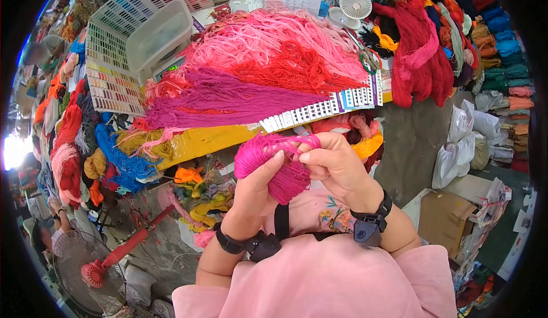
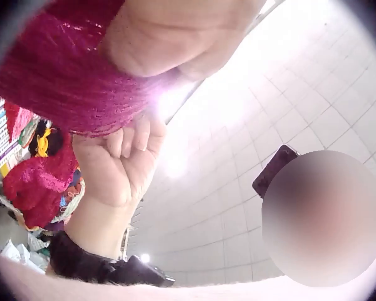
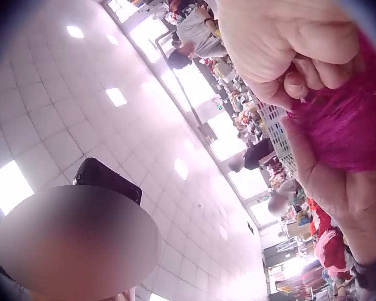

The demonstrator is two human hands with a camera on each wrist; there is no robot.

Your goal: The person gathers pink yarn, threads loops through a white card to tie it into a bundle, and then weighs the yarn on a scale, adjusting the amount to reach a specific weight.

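Note:
A magenta yarn skein [image 1: 285,178] is held in front of my chest, below the table edge. My left hand [image 1: 257,181] cups it from the left, fingers wrapped behind it and thumb lying on its front. My right hand [image 1: 334,161] grips the skein's right side and pinches loose strands at the top. The left wrist view shows the skein [image 2: 56,75] close under my left hand [image 2: 175,37], with the right hand [image 2: 122,163] curled beneath. In the right wrist view my right hand [image 3: 282,44] curls over the yarn [image 3: 348,125], and the left hand [image 3: 338,188] lies under it.
Ahead, a yellow table [image 1: 205,138] carries heaps of pink, red and purple yarn [image 1: 268,61], colour sample cards [image 1: 114,61], a white basket [image 1: 160,32], a small fan [image 1: 354,4] and scissors [image 1: 370,61]. Red skeins [image 1: 416,49] hang at right. A red floor fan [image 1: 85,261] and a cardboard box [image 1: 439,215] stand below.

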